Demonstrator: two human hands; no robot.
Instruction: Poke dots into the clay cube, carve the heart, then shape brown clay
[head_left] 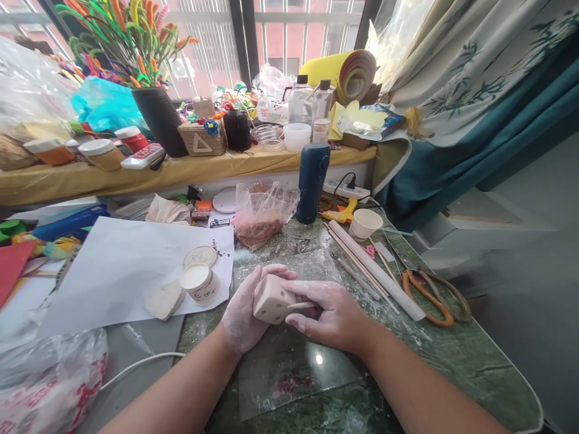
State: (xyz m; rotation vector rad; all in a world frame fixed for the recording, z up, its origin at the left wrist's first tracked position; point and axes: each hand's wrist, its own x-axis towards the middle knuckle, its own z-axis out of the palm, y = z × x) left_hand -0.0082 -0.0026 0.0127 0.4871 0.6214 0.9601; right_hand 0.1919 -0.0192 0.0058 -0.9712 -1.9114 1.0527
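Daylight from the barred window (pixel 307 36) falls across a crowded ledge (pixel 253 160) and your green marbled tabletop (pixel 493 374), which is dusted with white. Near the middle of its near edge lies a clear sheet (pixel 316 367), and just above that you have the pale, dotted cube (pixel 270 299) cradled in your left hand (pixel 239 313), palm and fingers wrapped around its left and far sides. Your right hand (pixel 337 310) has its grip closed, pinching a thin pale stick (pixel 304 305) between thumb and fingers. The stick lies nearly level, its long axis running leftward from that grip, so the cube sits directly off its end. Its tip is right at the cube's right side; you can't tell whether it touches or enters a dot. Toward the tabletop's right edge are a white rod (pixel 375 270) and orange-handled scissors (pixel 445 317); left of your hands, a small tub (pixel 199 282) stands on white paper (pixel 126 259).
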